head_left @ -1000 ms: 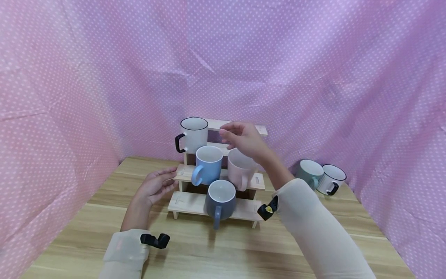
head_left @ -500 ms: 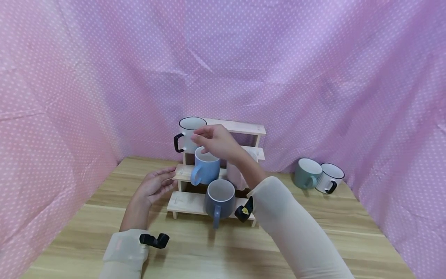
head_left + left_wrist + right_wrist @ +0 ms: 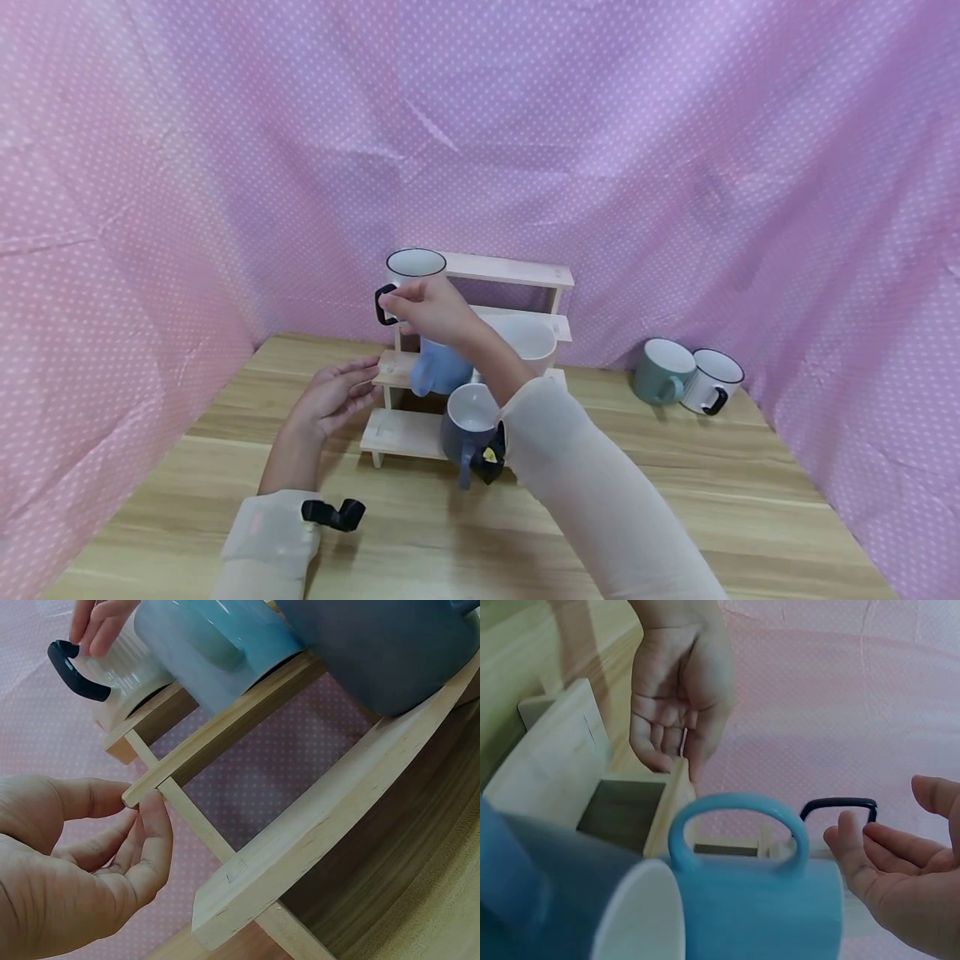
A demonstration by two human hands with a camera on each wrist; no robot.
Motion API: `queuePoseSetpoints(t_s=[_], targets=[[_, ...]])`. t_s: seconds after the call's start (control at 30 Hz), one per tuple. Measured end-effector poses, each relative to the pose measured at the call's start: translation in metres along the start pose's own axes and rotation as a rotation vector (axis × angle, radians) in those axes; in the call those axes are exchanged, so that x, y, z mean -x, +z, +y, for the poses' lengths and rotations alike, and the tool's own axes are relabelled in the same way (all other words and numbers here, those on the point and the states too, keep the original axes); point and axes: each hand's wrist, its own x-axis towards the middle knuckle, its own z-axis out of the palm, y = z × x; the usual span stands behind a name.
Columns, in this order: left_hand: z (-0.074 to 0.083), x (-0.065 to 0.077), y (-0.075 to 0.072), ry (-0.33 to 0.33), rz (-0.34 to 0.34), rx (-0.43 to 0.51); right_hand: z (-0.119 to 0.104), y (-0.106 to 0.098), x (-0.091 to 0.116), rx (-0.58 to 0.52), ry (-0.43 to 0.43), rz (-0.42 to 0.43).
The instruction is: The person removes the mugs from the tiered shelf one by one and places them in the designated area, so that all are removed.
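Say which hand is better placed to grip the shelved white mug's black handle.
Probably the right hand: its fingers are close beside the black handle, while the left hand pinches the wooden rack.

The left hand (image 3: pixel 337 396) pinches at left; the right hand (image 3: pixel 431 310) is farther back, its fingers loosely bent.

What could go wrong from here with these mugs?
1. The right grip is at the black handle of the white mug on the wooden rack but doesn't look closed around it; a bump could tip the mug over.
2. In the head view, the right forearm overlaps the blue mug and pink mug; a low sweep might clip one.
3. The left grip pinches a tier end of the wooden rack; a tug could jostle its mugs.
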Motion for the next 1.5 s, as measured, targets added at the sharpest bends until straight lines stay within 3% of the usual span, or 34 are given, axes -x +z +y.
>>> queuePoseSetpoints(t_s=[0.43, 0.6, 0.77, 1.07, 1.5], targets=[[0.0, -0.003, -0.001, 0.008, -0.006, -0.007, 0.004, 0.011, -0.014, -0.07, 0.121, 0.02], [0.0, -0.004, -0.002, 0.013, -0.006, -0.017, 0.003, 0.012, -0.018, -0.198, 0.191, -0.029], [0.0, -0.005, -0.003, 0.016, -0.015, -0.026, 0.004, 0.016, -0.022, -0.395, 0.236, -0.067], [0.001, -0.005, -0.005, 0.011, -0.02, -0.008, 0.006, 0.025, -0.028, -0.559, 0.251, 0.003], [0.0, -0.004, -0.004, 0.014, -0.022, -0.022, 0.005, 0.036, -0.03, -0.532, 0.257, 0.127]])
